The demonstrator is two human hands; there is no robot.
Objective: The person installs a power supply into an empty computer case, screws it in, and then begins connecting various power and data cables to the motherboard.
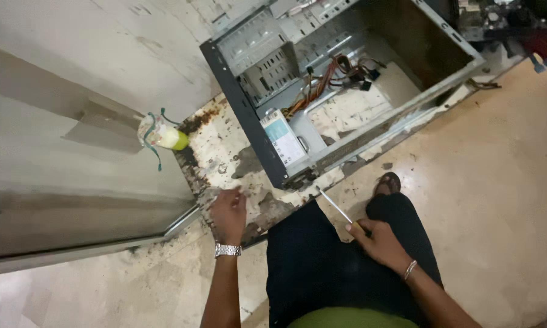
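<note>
**Open case, screwdriver in hand**

The grey metal computer case (346,91) lies open on the stained, flaking surface (237,152), side panel already off, orange wiring and drive still inside; right hand (377,240) has fingers wrapped round a slim steel screwdriver (337,208); left hand (228,212) reaches forward, fingers curled on the surface edge.

A single head-worn camera looked steeply down from above the person's own body, so the dark trousers (322,267) and both forearms filled the lower middle of the frame. It faced forward and slightly left, taking in the stained floor (504,182) at right and a grey metal panel (73,170) at left. The open computer case (346,79) sat farther off at upper centre, seen from above into its interior. The view was close, within arm's reach of the floor.
</note>
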